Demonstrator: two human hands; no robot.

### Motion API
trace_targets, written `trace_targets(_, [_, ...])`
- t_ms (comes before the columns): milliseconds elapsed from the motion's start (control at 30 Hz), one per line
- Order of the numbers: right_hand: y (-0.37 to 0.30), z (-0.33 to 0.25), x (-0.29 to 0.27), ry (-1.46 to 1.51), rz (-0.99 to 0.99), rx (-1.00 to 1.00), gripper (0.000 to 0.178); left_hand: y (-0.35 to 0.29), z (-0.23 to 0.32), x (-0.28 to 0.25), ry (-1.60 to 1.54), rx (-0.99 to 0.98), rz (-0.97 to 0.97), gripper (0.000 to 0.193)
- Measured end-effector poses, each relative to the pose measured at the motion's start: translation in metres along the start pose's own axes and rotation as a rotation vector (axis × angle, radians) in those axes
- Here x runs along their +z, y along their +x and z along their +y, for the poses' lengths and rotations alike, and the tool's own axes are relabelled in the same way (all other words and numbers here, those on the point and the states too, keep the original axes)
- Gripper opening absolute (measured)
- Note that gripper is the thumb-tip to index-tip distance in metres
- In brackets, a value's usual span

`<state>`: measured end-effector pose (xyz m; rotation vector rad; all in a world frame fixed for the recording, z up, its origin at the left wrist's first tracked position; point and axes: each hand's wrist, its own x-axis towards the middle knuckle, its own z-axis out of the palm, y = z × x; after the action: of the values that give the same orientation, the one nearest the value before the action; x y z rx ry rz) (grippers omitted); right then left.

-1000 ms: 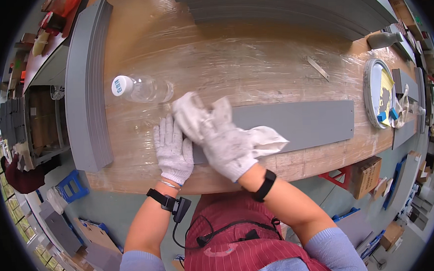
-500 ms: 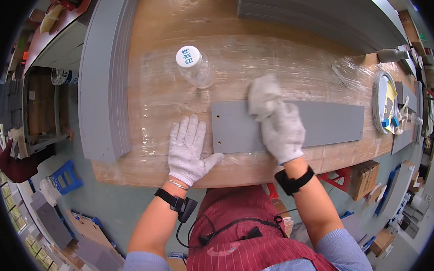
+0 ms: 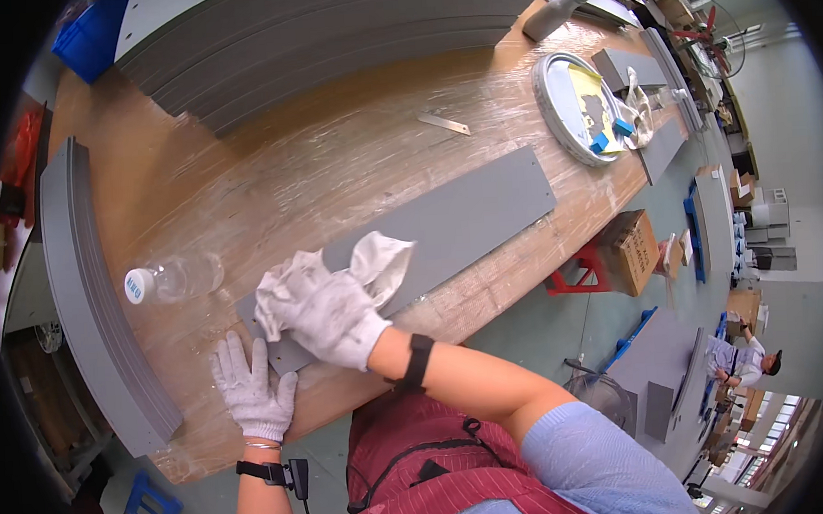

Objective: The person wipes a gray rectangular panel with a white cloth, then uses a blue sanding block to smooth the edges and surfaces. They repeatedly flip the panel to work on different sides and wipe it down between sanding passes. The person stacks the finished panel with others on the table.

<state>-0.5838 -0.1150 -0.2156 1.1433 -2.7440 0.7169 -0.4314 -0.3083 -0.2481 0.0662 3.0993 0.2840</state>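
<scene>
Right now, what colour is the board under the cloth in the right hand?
The board is plain grey, showing best in the head view.

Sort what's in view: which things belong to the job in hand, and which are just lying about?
In use:
- white cloth, in the right hand
- grey panel, under the cloth
- left hand, beside the panel's left end

Apparently lying about:
- clear bottle
- flat strip
- cardboard box

The gloved right hand (image 3: 321, 313) partly hides the white cloth (image 3: 381, 261); both obscure part of the grey board (image 3: 456, 213). The upper panel stack (image 3: 326, 52) is cropped above.
</scene>
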Motion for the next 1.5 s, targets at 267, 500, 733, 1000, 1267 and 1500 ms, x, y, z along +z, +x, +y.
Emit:
trace_targets(267, [-0.072,0.18,-0.072,-0.36,0.265,0.466,0.041,-0.01,-0.001,0.009,-0.017,0.011,0.095,0.07])
trace_targets(500, [-0.262,0.39,-0.189,0.29,0.411,1.22,0.034,0.005,0.012,0.002,-0.114,-0.047,0.111,0.061])
trace_targets(733, [-0.168,0.3,-0.173,0.508,0.191,1.095,0.037,0.016,0.058,0.006,-0.261,-0.467,0.148,0.045])
trace_targets(1000, [-0.262,0.323,-0.172,0.916,0.336,1.012,0.028,-0.013,0.052,0.008,-0.866,-0.691,0.146,0.043])
trace_targets(1267, [-0.171,0.219,-0.188,0.348,0.398,0.757,0.025,0.048,0.099,-0.013,0.003,-0.135,-0.072,0.094])
trace_targets(1500, [-0.139,0.146,-0.112,0.034,-0.199,0.452,0.04,0.078,0.076,-0.009,-0.005,0.013,-0.192,0.103])
